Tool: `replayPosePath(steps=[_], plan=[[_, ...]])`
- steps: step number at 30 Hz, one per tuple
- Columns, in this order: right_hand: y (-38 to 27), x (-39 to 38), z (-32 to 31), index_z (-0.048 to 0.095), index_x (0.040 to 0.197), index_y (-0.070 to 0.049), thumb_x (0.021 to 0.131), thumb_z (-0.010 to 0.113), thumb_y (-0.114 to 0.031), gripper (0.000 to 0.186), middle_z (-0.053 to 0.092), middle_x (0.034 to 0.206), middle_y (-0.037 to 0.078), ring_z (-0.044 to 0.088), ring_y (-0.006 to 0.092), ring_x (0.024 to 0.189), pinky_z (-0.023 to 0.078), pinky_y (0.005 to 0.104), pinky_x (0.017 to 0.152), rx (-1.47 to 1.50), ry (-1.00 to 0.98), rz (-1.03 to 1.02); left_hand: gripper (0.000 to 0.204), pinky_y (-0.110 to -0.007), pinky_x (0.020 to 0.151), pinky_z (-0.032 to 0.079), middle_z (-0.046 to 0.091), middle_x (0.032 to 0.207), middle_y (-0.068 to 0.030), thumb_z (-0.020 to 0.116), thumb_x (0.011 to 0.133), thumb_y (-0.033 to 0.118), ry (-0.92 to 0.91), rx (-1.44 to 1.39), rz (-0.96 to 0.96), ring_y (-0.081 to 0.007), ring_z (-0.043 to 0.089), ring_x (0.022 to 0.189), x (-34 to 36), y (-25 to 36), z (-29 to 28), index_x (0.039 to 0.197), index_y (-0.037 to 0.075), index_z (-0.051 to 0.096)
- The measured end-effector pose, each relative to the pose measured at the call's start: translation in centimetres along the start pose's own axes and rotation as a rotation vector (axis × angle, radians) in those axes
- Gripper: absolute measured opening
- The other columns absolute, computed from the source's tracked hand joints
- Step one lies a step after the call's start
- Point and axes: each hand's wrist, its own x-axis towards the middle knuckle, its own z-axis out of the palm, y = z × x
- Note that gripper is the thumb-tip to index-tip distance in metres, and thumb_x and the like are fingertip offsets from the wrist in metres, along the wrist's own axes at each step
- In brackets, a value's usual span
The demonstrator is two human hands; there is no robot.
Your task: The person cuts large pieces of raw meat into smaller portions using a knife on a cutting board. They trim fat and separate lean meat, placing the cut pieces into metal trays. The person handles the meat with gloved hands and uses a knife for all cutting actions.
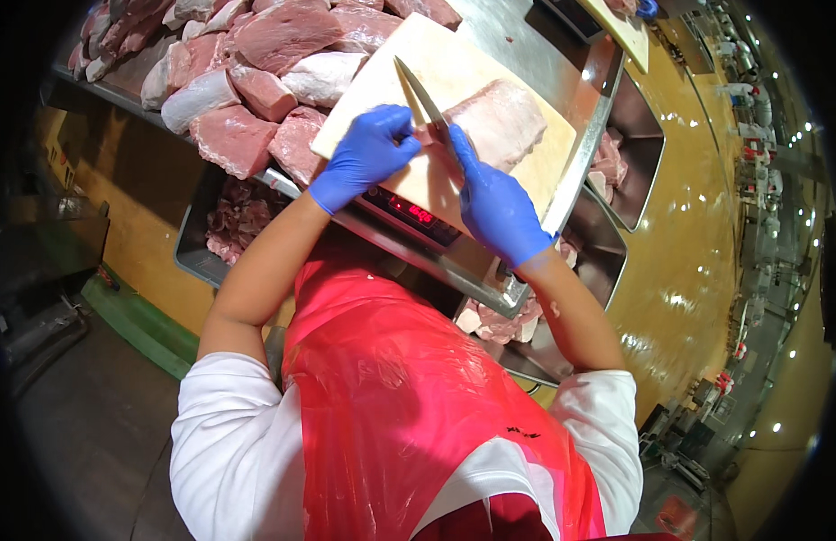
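My right hand (503, 209), in a blue glove, is closed round the handle of a knife (421, 92). The blade points up and to the left across a pale cutting board (391, 74). Just right of the blade lies a fat-covered slab of meat (501, 122). My left hand (371, 155), also gloved in blue, is closed at the board's left side. Its fingertips pinch a small pink piece of meat (424, 135) beside the blade, partly hidden by the fingers.
Large cuts of meat (287, 36) are heaped on the steel table, left of the board. A scale with a red lit display (416, 213) sits at the board's near edge. Bins with meat pieces stand below: a left bin (185, 236) and a right bin (654, 135).
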Motion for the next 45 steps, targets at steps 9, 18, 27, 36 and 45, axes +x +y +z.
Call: replayPosePath(steps=[9, 18, 27, 36, 45], plan=[[4.9, -11.0, 0.2, 0.025, 0.162, -0.029, 0.088, 0.053, 0.002, 0.085, 0.056, 0.079, 0.018, 0.063, 0.0332, 0.059, 0.052, 0.045, 0.052, -0.268, -0.062, -0.053, 0.017, -0.031, 0.056, 0.043, 0.051, 0.066, -0.0075, 0.068, 0.078, 0.004, 0.006, 0.08, -0.082, -0.0149, 0.049, 0.059, -3.0, 1.4, -2.2, 0.072, 0.0, 0.052], [10.1, -15.6, 0.1, 0.036, 0.157, -0.037, 0.088, 0.053, 0.002, 0.081, 0.055, 0.082, 0.016, 0.061, 0.0314, 0.057, 0.053, 0.0435, 0.054, -0.229, -0.052, -0.015, 0.015, -0.025, 0.058, 0.042, 0.051, 0.066, -0.0016, 0.071, 0.081, 0.001, 0.283, -0.013, -0.249, -0.0062, 0.048, 0.063, -6.7, 1.5, -8.8, 0.075, 0.001, 0.057], [17.7, -20.5, 0.3, 0.059, 0.134, -0.013, 0.095, 0.062, -0.011, 0.038, 0.068, 0.091, 0.02, 0.069, 0.0345, 0.073, 0.053, 0.0417, 0.063, 0.153, 0.323, 0.178, 0.045, -0.04, 0.092, 0.053, 0.07, 0.112, -0.0195, 0.076, 0.08, 0.022, 0.092, 0.585, -0.879, -0.0304, 0.069, 0.106, -30.9, -18.8, -19.4, 0.119, 0.003, 0.065], [10.2, -4.3, 0.6, 0.06, 0.118, -0.003, 0.1, 0.06, -0.024, 0.027, 0.062, 0.093, 0.001, 0.059, 0.0106, 0.081, 0.057, 0.0293, 0.068, 1.306, 0.579, 0.53, 0.02, -0.027, 0.079, 0.054, 0.066, 0.099, -0.0046, 0.061, 0.1, 0.015, -0.065, -0.446, -0.68, -0.0112, 0.064, 0.089, -3.8, -1.3, -10.7, 0.111, -0.001, 0.066], [9.6, 5.6, 3.5, 0.062, 0.111, 0.0, 0.099, 0.059, -0.02, 0.024, 0.063, 0.095, 0.003, 0.056, 0.0084, 0.08, 0.048, 0.025, 0.072, 1.028, 0.739, 0.463, 0.059, -0.028, 0.093, 0.048, 0.063, 0.117, -0.0131, 0.071, 0.093, 0.025, -0.56, -0.532, -0.601, -0.0173, 0.06, 0.105, 11.3, 1.4, 5.3, 0.14, -0.002, 0.048]])
